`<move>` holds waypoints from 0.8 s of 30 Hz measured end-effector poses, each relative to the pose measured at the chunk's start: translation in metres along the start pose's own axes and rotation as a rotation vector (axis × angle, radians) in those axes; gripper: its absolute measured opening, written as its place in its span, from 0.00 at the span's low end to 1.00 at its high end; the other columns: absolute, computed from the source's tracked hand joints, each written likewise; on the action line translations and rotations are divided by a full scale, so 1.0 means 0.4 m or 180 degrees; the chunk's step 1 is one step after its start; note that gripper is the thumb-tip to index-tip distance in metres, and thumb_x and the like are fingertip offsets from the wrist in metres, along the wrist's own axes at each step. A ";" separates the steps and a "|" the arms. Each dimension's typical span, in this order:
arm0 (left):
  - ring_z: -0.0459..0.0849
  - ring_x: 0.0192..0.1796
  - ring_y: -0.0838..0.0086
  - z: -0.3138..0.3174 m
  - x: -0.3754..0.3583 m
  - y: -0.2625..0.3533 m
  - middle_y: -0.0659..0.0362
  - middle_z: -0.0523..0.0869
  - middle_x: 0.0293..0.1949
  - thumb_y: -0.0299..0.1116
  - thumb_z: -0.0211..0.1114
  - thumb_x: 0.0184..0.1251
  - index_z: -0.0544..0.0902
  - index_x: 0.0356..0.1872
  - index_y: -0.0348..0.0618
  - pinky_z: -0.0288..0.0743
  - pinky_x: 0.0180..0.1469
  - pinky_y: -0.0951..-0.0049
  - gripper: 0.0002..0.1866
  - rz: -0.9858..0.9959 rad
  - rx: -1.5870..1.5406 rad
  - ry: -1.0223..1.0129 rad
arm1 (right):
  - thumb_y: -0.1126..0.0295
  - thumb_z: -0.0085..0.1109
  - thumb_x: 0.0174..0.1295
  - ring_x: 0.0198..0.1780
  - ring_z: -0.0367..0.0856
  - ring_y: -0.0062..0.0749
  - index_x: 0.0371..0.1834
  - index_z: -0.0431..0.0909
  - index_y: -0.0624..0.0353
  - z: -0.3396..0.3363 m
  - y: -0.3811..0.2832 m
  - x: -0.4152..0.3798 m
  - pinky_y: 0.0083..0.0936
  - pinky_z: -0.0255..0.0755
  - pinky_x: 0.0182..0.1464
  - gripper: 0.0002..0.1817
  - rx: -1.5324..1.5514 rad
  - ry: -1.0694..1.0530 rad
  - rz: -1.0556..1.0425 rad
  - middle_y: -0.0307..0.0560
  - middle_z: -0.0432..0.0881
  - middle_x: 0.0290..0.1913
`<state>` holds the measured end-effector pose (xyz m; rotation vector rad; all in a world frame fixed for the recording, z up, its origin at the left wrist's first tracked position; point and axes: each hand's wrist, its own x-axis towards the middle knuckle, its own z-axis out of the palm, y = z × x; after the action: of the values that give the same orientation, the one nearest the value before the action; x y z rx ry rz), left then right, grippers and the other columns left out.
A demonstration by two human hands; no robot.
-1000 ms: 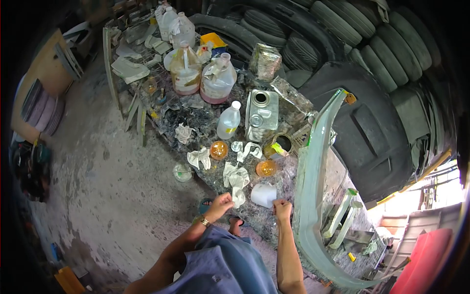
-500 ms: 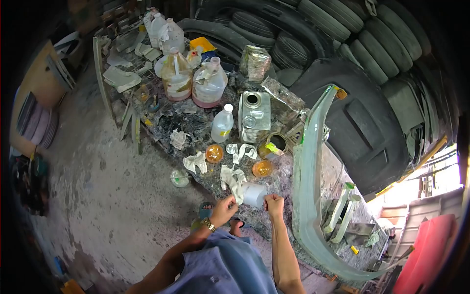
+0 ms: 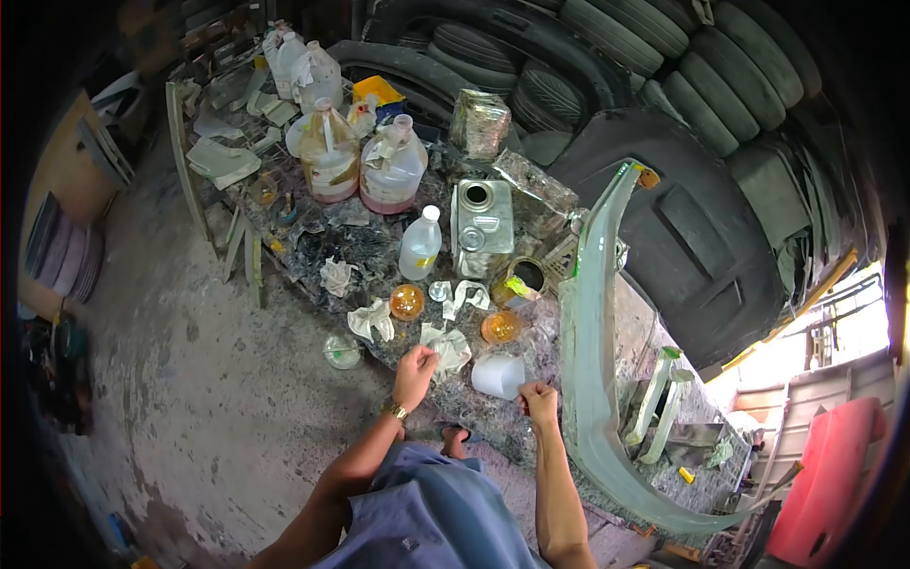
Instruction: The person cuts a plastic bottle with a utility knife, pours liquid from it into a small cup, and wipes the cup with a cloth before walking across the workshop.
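Now | left hand (image 3: 414, 368) pinching crumpled rag (image 3: 447, 347) | right hand (image 3: 538, 400) curled beside white cup (image 3: 499, 376), grip unclear

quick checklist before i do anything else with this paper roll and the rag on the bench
1. Left hand on the rag: ok, fingers touch its edge.
2. Right hand on the paper roll: ok, it sits at the roll's near edge; grip firmness cannot tell.
3. Roll steady on the bench: ok, lying on the top, inside the edge.
4. Orange cup clear of the roll: ok, apart, just behind it.
5. Open can upright: ok; contents cannot tell.
6. Curved green panel secure: cannot tell.
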<state>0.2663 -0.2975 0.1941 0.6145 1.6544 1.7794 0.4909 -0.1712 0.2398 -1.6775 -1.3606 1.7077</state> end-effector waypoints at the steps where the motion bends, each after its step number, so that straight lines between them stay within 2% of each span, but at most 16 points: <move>1: 0.79 0.31 0.78 -0.008 0.022 0.008 0.57 0.82 0.29 0.30 0.62 0.62 0.76 0.37 0.33 0.71 0.33 0.75 0.09 -0.0088 0.0625 -0.0356 | 0.75 0.58 0.54 0.14 0.68 0.19 0.22 0.75 0.61 -0.001 -0.001 -0.006 0.17 0.62 0.15 0.05 -0.0010 -0.0009 -0.0009 0.39 0.74 0.17; 2: 0.79 0.31 0.78 0.003 0.027 0.014 0.57 0.82 0.29 0.30 0.62 0.62 0.76 0.37 0.33 0.71 0.33 0.75 0.09 -0.0083 0.0619 -0.0367 | 0.75 0.58 0.54 0.14 0.68 0.19 0.22 0.75 0.60 -0.002 -0.003 -0.012 0.17 0.62 0.16 0.05 -0.0019 -0.0014 -0.0019 0.38 0.74 0.17; 4: 0.82 0.42 0.66 0.033 0.023 0.046 0.50 0.82 0.41 0.34 0.61 0.63 0.74 0.47 0.33 0.73 0.43 0.65 0.16 0.1388 0.2056 0.0142 | 0.75 0.59 0.54 0.14 0.68 0.19 0.22 0.75 0.60 -0.005 -0.010 -0.027 0.16 0.62 0.16 0.05 -0.0010 0.0005 -0.0063 0.38 0.74 0.17; 5: 0.78 0.53 0.59 0.039 0.004 0.057 0.47 0.79 0.50 0.41 0.64 0.61 0.70 0.56 0.35 0.71 0.52 0.59 0.27 0.0750 0.1711 -0.0224 | 0.74 0.59 0.54 0.14 0.68 0.18 0.22 0.75 0.60 -0.005 -0.014 -0.031 0.16 0.62 0.16 0.06 0.0003 0.0005 -0.0102 0.38 0.74 0.17; 6: 0.78 0.53 0.59 0.048 -0.018 0.066 0.47 0.79 0.50 0.41 0.64 0.61 0.70 0.56 0.35 0.71 0.52 0.59 0.27 0.0756 0.1717 -0.0243 | 0.74 0.59 0.54 0.14 0.68 0.18 0.22 0.75 0.60 -0.005 -0.015 -0.034 0.16 0.62 0.16 0.06 0.0019 0.0017 -0.0098 0.38 0.74 0.17; 8: 0.77 0.54 0.58 0.074 -0.064 0.074 0.46 0.79 0.50 0.48 0.68 0.56 0.65 0.61 0.35 0.70 0.55 0.62 0.37 -0.0419 0.1030 -0.0896 | 0.74 0.59 0.55 0.14 0.68 0.18 0.22 0.75 0.61 -0.007 -0.010 -0.044 0.16 0.62 0.16 0.06 -0.0003 0.0058 -0.0237 0.38 0.74 0.17; 9: 0.77 0.55 0.59 0.083 -0.077 0.065 0.45 0.78 0.51 0.53 0.70 0.51 0.57 0.66 0.32 0.70 0.56 0.63 0.49 -0.0632 0.1109 -0.1106 | 0.74 0.59 0.55 0.14 0.68 0.18 0.22 0.75 0.61 -0.008 -0.007 -0.048 0.16 0.62 0.16 0.06 0.0004 0.0062 -0.0227 0.38 0.74 0.17; 10: 0.77 0.55 0.59 0.092 -0.083 0.073 0.45 0.78 0.51 0.53 0.70 0.51 0.57 0.66 0.32 0.70 0.56 0.63 0.49 -0.0636 0.1115 -0.1110 | 0.74 0.59 0.55 0.14 0.68 0.18 0.22 0.75 0.62 -0.007 -0.005 -0.052 0.17 0.62 0.15 0.06 -0.0147 0.0102 -0.0358 0.38 0.74 0.17; 13: 0.74 0.58 0.62 0.110 -0.094 0.094 0.42 0.70 0.58 0.50 0.74 0.48 0.47 0.67 0.27 0.74 0.53 0.65 0.56 -0.0978 0.0511 -0.1341 | 0.74 0.60 0.55 0.14 0.68 0.17 0.22 0.75 0.63 -0.003 0.004 -0.054 0.17 0.61 0.15 0.07 -0.0481 0.0183 -0.0622 0.38 0.74 0.16; 14: 0.74 0.58 0.62 0.112 -0.096 0.088 0.42 0.70 0.58 0.50 0.74 0.48 0.47 0.67 0.27 0.74 0.53 0.65 0.56 -0.0979 0.0514 -0.1341 | 0.73 0.59 0.55 0.13 0.68 0.17 0.21 0.75 0.63 -0.001 0.008 -0.054 0.17 0.60 0.15 0.08 -0.0663 0.0228 -0.0750 0.38 0.74 0.16; 16: 0.78 0.51 0.67 0.115 -0.096 0.084 0.46 0.76 0.49 0.43 0.74 0.50 0.47 0.67 0.26 0.75 0.50 0.69 0.53 -0.0802 0.0460 -0.1237 | 0.73 0.60 0.55 0.13 0.67 0.17 0.21 0.75 0.63 0.005 0.009 -0.057 0.17 0.60 0.15 0.08 -0.0723 0.0240 -0.0808 0.38 0.74 0.16; 17: 0.78 0.51 0.67 0.115 -0.096 0.091 0.46 0.76 0.49 0.43 0.74 0.50 0.47 0.67 0.26 0.75 0.50 0.69 0.53 -0.0804 0.0467 -0.1241 | 0.72 0.60 0.55 0.13 0.66 0.16 0.20 0.75 0.63 0.008 0.006 -0.062 0.17 0.60 0.15 0.09 -0.0784 0.0257 -0.0869 0.38 0.74 0.15; 19: 0.78 0.50 0.69 0.117 -0.097 0.107 0.47 0.76 0.50 0.33 0.74 0.51 0.46 0.67 0.29 0.76 0.49 0.71 0.50 -0.1015 -0.0234 -0.1122 | 0.72 0.61 0.56 0.13 0.66 0.16 0.20 0.74 0.63 0.015 -0.016 -0.075 0.17 0.59 0.15 0.10 -0.0780 0.0228 -0.0811 0.38 0.74 0.15; 21: 0.78 0.50 0.69 0.114 -0.096 0.065 0.48 0.75 0.51 0.29 0.73 0.51 0.46 0.67 0.30 0.77 0.49 0.72 0.50 -0.1040 -0.0382 -0.1089 | 0.71 0.61 0.56 0.12 0.66 0.16 0.19 0.74 0.63 0.013 -0.039 -0.097 0.17 0.59 0.14 0.11 -0.0773 0.0197 -0.0758 0.38 0.73 0.15; 22: 0.78 0.50 0.70 0.109 -0.092 0.067 0.48 0.74 0.52 0.26 0.72 0.52 0.45 0.68 0.32 0.77 0.49 0.72 0.49 -0.1061 -0.0538 -0.1043 | 0.69 0.60 0.58 0.12 0.65 0.16 0.19 0.74 0.63 0.007 -0.047 -0.107 0.17 0.59 0.14 0.12 -0.1082 0.0426 -0.0860 0.39 0.74 0.15; 24: 0.77 0.51 0.70 0.095 -0.094 0.073 0.48 0.74 0.52 0.28 0.73 0.51 0.47 0.68 0.32 0.76 0.51 0.71 0.49 -0.1154 -0.0675 -0.1063 | 0.68 0.59 0.60 0.12 0.65 0.16 0.19 0.74 0.63 -0.008 -0.061 -0.124 0.17 0.58 0.14 0.14 -0.1386 0.0655 -0.0959 0.39 0.74 0.15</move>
<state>0.3154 -0.2983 0.2298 0.4519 1.2408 1.4715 0.4957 -0.1992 0.2872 -1.6945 -1.8638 1.0940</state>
